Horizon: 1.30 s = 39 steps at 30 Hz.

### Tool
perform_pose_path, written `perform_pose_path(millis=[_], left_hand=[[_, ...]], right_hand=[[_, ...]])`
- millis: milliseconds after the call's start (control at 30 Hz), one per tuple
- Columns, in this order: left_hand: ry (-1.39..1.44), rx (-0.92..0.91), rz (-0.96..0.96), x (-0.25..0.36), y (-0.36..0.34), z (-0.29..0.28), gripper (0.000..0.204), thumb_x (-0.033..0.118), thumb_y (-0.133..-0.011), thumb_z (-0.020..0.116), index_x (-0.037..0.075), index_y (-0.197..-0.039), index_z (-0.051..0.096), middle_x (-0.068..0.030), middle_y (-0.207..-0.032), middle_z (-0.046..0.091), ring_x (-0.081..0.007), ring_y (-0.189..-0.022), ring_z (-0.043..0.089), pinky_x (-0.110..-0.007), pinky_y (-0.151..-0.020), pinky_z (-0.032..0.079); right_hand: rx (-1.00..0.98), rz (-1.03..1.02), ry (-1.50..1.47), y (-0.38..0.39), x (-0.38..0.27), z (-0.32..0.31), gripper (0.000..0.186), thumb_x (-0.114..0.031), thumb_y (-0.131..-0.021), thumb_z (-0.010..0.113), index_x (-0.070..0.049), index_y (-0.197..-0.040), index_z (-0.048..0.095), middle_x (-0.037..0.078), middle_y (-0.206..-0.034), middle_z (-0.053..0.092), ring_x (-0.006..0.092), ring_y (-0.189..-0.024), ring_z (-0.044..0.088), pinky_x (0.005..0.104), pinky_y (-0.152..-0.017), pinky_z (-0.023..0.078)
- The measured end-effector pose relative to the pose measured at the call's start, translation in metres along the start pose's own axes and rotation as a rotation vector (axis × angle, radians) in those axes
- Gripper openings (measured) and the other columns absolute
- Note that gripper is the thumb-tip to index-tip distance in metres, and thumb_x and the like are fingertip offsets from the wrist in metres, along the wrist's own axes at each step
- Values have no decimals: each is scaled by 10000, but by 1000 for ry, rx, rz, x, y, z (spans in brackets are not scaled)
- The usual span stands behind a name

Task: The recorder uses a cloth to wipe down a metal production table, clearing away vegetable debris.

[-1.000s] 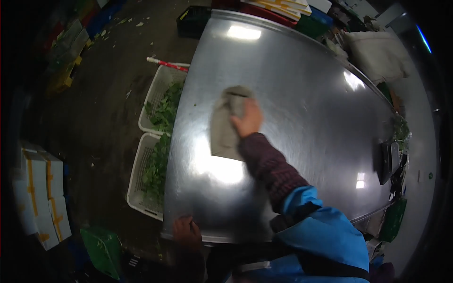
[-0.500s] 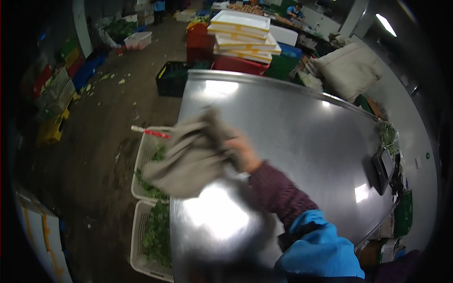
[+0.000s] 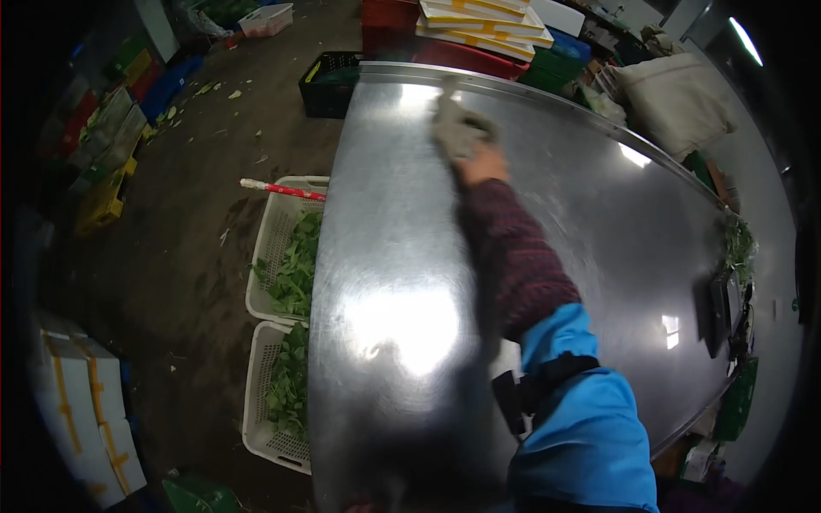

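Note:
My right hand (image 3: 484, 162) is stretched far out over a shiny metal table (image 3: 402, 214), closed round a bunched grey-beige cloth (image 3: 455, 128). The cloth is smeared by motion and lies at the table's far end, close to its raised back rim. A maroon knit cuff and a blue sleeve cover the right arm. My left hand does not show; only a small dark-red patch, too little to name, appears at the lower edge.
Left of the table stand two white baskets (image 3: 253, 282) of leafy greens (image 3: 295, 265), with a red-and-white stick (image 3: 282, 189) across one. A black crate (image 3: 325, 94) sits beyond. A dark flat device (image 3: 725, 312) lies at the right edge. White foam boxes (image 3: 85, 402) stand lower left.
My right hand has swept the cloth away from the table's left edge to its far end. The cloth hung spread out before and is now bunched. The view has tilted down.

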<state>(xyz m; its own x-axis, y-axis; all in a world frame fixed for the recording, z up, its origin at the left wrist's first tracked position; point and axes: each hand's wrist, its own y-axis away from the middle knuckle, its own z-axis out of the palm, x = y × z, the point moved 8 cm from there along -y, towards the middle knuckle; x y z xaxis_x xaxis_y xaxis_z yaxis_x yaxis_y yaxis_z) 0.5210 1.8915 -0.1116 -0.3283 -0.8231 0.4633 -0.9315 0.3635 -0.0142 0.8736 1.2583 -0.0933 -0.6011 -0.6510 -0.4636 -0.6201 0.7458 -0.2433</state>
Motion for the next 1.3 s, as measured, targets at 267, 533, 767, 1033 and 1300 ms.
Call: perform_pose_path(millis=[267,533,767,1033,1300], left_hand=[[53,64,27,27,-9,-9,146,107,-763,620,99,-908,636,-130,-922,594,-336,-859,576,-440,-762,463],[-19,138,-3,9,4,-25,205,117,-737,581,84,-935,618,-105,-926,571,-299,-878,559,-411,-733,479],[90,135,119,20,-2,-31,236,103,-740,583,68,-972,604,-100,-924,575,-299,-878,559,-392,-736,467],[362,3,570,3,77,-23,363,119,-747,580,-47,-1069,589,-250,-1075,586,-459,-974,538,-473,-854,415],[670,-977,420,84,199,-6,306,81,-820,587,-8,-1113,600,-162,-1087,591,-289,-1003,566,-348,-877,432]], right_hand=[[-959,-340,-740,318,-313,148,501,-207,-617,714,7,-1063,640,172,-977,661,257,-894,631,316,-810,486],[-1080,-22,-1316,324,-202,-72,451,-72,-726,581,-7,-1171,540,117,-1019,627,204,-891,625,322,-787,520],[-323,-119,-363,359,-21,-46,348,-55,-728,591,14,-1068,575,187,-986,618,320,-895,606,420,-798,482],[-1181,-55,-1061,647,-229,-13,341,-188,-623,686,-48,-932,652,117,-942,663,179,-732,586,378,-677,467],[-1139,679,-2246,571,-65,-259,298,-202,-876,511,-39,-1114,585,84,-1120,628,185,-950,636,356,-846,522]])
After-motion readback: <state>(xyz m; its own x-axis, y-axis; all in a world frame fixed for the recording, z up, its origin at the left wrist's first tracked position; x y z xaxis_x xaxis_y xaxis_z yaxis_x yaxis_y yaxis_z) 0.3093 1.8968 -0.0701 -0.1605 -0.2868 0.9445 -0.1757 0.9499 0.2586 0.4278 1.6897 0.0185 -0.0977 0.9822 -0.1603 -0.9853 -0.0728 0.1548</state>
